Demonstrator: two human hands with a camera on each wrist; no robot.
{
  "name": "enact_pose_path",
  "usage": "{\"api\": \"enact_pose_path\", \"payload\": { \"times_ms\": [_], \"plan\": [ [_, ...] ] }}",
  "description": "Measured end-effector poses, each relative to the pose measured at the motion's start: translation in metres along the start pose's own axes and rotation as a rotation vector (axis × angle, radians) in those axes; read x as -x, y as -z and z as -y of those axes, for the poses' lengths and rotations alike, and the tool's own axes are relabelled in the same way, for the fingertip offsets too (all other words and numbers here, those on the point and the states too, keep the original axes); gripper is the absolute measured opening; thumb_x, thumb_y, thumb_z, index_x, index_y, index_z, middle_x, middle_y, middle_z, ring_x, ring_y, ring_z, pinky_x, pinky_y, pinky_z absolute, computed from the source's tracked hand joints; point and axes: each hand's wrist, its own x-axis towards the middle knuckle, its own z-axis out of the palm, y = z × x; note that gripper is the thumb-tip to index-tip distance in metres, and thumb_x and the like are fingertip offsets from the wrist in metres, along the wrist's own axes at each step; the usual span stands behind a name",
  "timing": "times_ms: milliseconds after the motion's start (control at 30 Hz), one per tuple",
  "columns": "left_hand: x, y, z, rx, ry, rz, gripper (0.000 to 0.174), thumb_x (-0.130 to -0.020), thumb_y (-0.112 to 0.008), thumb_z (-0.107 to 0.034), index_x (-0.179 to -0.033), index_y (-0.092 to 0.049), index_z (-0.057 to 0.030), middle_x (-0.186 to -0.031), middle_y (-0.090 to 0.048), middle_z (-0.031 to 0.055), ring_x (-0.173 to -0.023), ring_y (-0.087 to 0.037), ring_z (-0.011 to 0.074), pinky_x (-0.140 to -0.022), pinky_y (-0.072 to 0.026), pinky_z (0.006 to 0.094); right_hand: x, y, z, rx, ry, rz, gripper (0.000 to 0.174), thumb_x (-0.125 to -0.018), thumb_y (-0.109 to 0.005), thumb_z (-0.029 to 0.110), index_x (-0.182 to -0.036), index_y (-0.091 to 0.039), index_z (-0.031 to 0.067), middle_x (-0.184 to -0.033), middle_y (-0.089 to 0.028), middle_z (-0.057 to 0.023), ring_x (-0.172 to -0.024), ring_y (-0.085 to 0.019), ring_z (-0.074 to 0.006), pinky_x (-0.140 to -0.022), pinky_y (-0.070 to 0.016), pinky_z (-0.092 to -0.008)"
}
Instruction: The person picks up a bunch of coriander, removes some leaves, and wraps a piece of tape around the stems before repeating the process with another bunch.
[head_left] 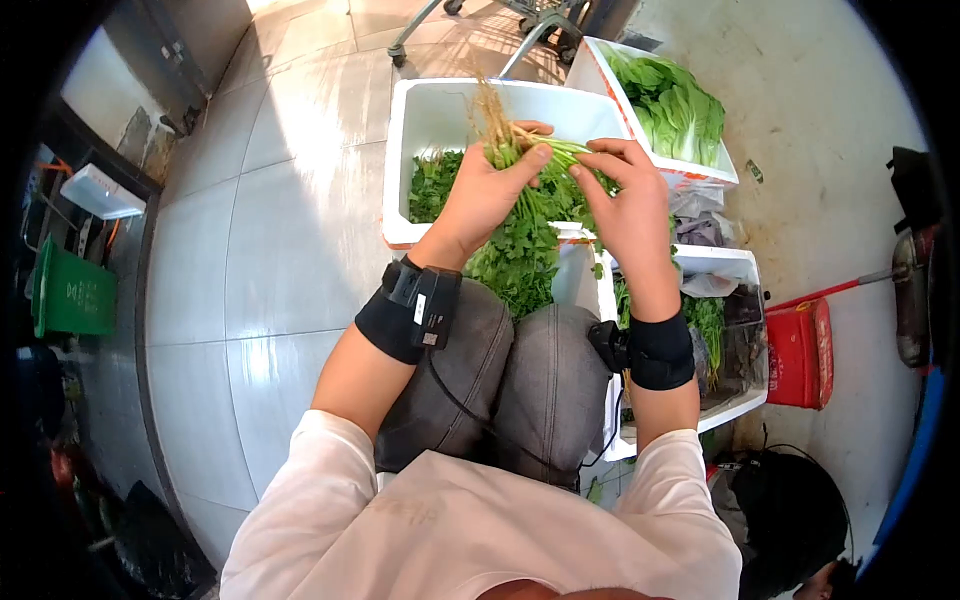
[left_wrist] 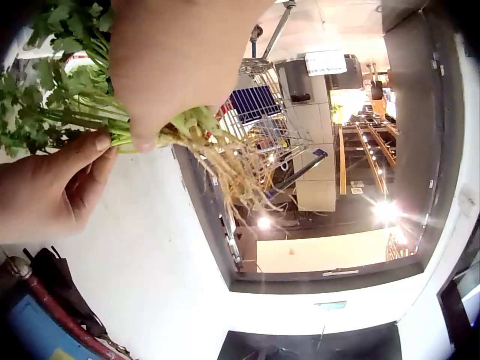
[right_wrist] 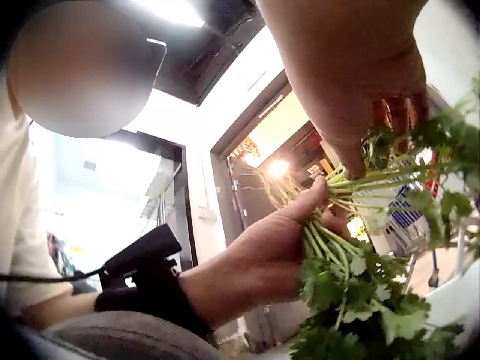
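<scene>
A bunch of leafy green herbs (head_left: 520, 250) with pale brown roots (head_left: 490, 115) hangs from the left hand (head_left: 485, 195), whose fingers and thumb grip it just below the roots. Beside it, the right hand (head_left: 630, 190) pinches several thin green stems between thumb and fingers, close to the left thumb. In the left wrist view the roots (left_wrist: 229, 161) spread out past the left hand (left_wrist: 176, 60), with the right hand (left_wrist: 45, 187) at the stems. The right wrist view shows the leaves (right_wrist: 360, 307) below the left hand (right_wrist: 262, 251); the right hand (right_wrist: 360, 75) is above.
A white foam box (head_left: 400, 170) with more greens stands beneath the hands. Another box with large leafy vegetables (head_left: 670, 105) is at the upper right, and a third (head_left: 745, 400) is right of the knees. A cart (head_left: 535, 20) stands beyond; a red container (head_left: 800, 350) is by the wall.
</scene>
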Motion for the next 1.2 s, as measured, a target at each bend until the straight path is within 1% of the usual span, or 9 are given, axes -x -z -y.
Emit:
{"api": "enact_pose_path", "payload": {
  "times_ms": [267,367,433,533,633,833,1033,1167,1200],
  "plan": [
    [0.001,-0.004,0.002,-0.18,-0.122,0.083,0.027,-0.099,-0.07,-0.016,-0.123,-0.069,-0.0024,-0.109,-0.07,0.0018,-0.091,-0.06,0.0078,-0.079,-0.0511,0.0255,-0.001,0.029,0.008,0.156,0.128,0.043,0.013,-0.086,-0.075,0.01,-0.099,-0.077,0.0052,-0.111,-0.067,-0.0115,-0.107,-0.061,-0.0327,-0.091,-0.05,-0.0407],
    [-0.001,-0.01,0.004,-0.281,-0.176,0.073,0.025,-0.1,-0.069,-0.015,-0.121,-0.069,-0.0014,-0.108,-0.072,0.0022,-0.086,-0.059,0.0082,-0.078,-0.0519,0.0266,-0.001,0.036,0.008,0.112,0.124,0.053,0.013,-0.089,-0.073,0.01,-0.1,-0.075,0.0031,-0.101,-0.071,-0.0158,-0.095,-0.066,-0.0366,-0.082,-0.0526,-0.0431],
    [-0.003,-0.014,0.004,-0.254,-0.354,0.066,0.024,-0.101,-0.067,-0.013,-0.121,-0.069,-0.0018,-0.107,-0.072,0.0022,-0.082,-0.058,0.0078,-0.076,-0.0516,0.0267,-0.002,0.036,0.008,0.051,0.074,0.073,0.015,-0.09,-0.072,0.01,-0.103,-0.075,0.0032,-0.092,-0.073,-0.0191,-0.084,-0.069,-0.0399,-0.075,-0.0544,-0.0447],
    [0.002,-0.018,-0.011,-0.167,-0.151,0.127,0.023,-0.101,-0.065,-0.012,-0.122,-0.069,-0.0021,-0.109,-0.072,0.002,-0.087,-0.059,0.0094,-0.081,-0.0519,0.0281,-0.002,0.039,0.01,0.013,-0.093,0.153,0.016,-0.09,-0.072,0.01,-0.105,-0.076,0.006,-0.092,-0.073,-0.0186,-0.084,-0.07,-0.0391,-0.075,-0.0547,-0.0441],
    [0.002,-0.016,-0.006,-0.129,-0.139,0.133,0.022,-0.101,-0.064,-0.011,-0.121,-0.069,-0.0026,-0.111,-0.073,0.0025,-0.091,-0.062,0.0125,-0.086,-0.0525,0.0309,0.0,0.04,0.006,0.052,0.044,0.123,0.016,-0.091,-0.071,0.011,-0.106,-0.077,0.0078,-0.092,-0.073,-0.0175,-0.084,-0.07,-0.0385,-0.074,-0.0547,-0.0438],
    [-0.003,-0.014,0.009,-0.462,-0.35,0.086,0.021,-0.099,-0.066,-0.011,-0.117,-0.069,0.0,-0.106,-0.075,0.0076,-0.091,-0.066,0.0177,-0.087,-0.0537,0.0347,-0.002,0.041,0.006,0.185,0.133,0.049,0.014,-0.093,-0.069,0.013,-0.104,-0.076,0.008,-0.093,-0.073,-0.0144,-0.084,-0.069,-0.0378,-0.072,-0.0542,-0.0437],
    [-0.005,-0.011,0.012,-0.685,-0.395,0.045,0.027,-0.094,-0.071,-0.012,-0.118,-0.068,0.0008,-0.104,-0.074,0.0189,-0.092,-0.071,0.0289,-0.085,-0.054,0.0364,-0.004,0.047,0.01,0.256,0.1,0.044,0.013,-0.093,-0.068,0.013,-0.102,-0.076,0.0087,-0.093,-0.073,-0.0121,-0.084,-0.069,-0.0361,-0.071,-0.0544,-0.0429],
    [-0.004,-0.005,0.012,-0.81,-0.287,0.027,0.027,-0.094,-0.07,-0.011,-0.119,-0.069,0.0002,-0.104,-0.074,0.0203,-0.093,-0.072,0.032,-0.085,-0.0541,0.0377,-0.003,0.052,0.001,0.288,0.116,-0.087,0.015,-0.094,-0.068,0.014,-0.104,-0.076,0.006,-0.093,-0.073,-0.0133,-0.084,-0.071,-0.0325,-0.071,-0.0544,-0.041],
    [-0.006,-0.001,0.013,-0.81,-0.271,-0.06,0.026,-0.095,-0.069,-0.011,-0.119,-0.07,-0.001,-0.099,-0.074,0.0163,-0.089,-0.071,0.0281,-0.082,-0.0536,0.0365,-0.004,0.055,-0.004,0.108,0.009,-0.148,0.016,-0.096,-0.068,0.015,-0.105,-0.077,0.005,-0.09,-0.074,-0.0112,-0.08,-0.071,-0.0277,-0.068,-0.0534,-0.0382]
  ]
}}
